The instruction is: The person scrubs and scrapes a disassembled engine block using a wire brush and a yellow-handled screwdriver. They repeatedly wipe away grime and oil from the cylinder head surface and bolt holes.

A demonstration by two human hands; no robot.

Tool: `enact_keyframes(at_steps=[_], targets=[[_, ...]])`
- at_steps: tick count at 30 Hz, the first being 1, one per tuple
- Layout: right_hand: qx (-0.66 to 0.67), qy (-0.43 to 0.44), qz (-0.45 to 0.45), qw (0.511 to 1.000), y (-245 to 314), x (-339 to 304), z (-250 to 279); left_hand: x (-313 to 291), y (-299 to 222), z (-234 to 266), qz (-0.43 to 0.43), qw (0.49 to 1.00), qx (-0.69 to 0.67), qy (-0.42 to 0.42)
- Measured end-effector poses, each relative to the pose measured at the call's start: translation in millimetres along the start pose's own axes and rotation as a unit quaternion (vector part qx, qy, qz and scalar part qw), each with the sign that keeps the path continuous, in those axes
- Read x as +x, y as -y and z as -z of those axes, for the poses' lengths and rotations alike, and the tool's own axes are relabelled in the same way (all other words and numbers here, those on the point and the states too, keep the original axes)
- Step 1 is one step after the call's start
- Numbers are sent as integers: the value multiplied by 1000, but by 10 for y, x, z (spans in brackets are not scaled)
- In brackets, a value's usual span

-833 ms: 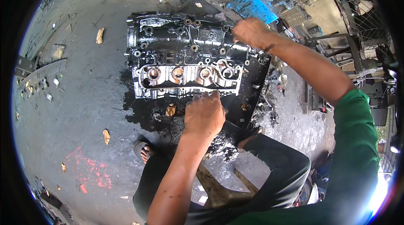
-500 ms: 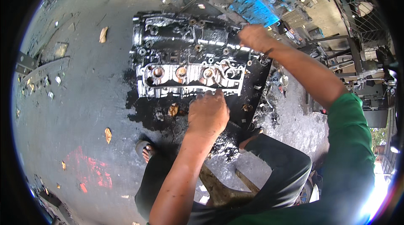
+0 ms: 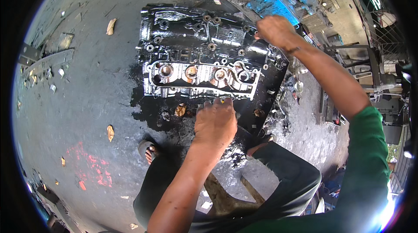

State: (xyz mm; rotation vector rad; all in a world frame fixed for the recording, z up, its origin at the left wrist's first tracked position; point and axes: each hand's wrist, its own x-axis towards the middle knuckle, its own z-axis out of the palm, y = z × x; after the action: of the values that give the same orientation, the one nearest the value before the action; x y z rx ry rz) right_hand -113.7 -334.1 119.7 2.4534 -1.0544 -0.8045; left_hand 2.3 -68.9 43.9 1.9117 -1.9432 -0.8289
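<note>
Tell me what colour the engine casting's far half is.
The engine casting's far half is glossy black with white glare, shown in the head view.

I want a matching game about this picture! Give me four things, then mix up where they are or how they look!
Things:
1. shiny black metal engine part
2. bare left hand with curled fingers
3. bare right hand with curled fingers
4. faded pinkish-red patch

Places and looks:
A. at the engine part's upper right
B. on the flat grey floor, lower left
C. has round holes
D. by the engine part's lower edge

Pairs: 1-C, 2-D, 3-A, 4-B
</note>
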Motion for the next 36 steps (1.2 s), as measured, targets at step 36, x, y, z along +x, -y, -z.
enact_keyframes(at_steps=[36], targets=[[596,29,-262,758,3327,-1768,-3968,413,-144,-474,25,986,17,163]])
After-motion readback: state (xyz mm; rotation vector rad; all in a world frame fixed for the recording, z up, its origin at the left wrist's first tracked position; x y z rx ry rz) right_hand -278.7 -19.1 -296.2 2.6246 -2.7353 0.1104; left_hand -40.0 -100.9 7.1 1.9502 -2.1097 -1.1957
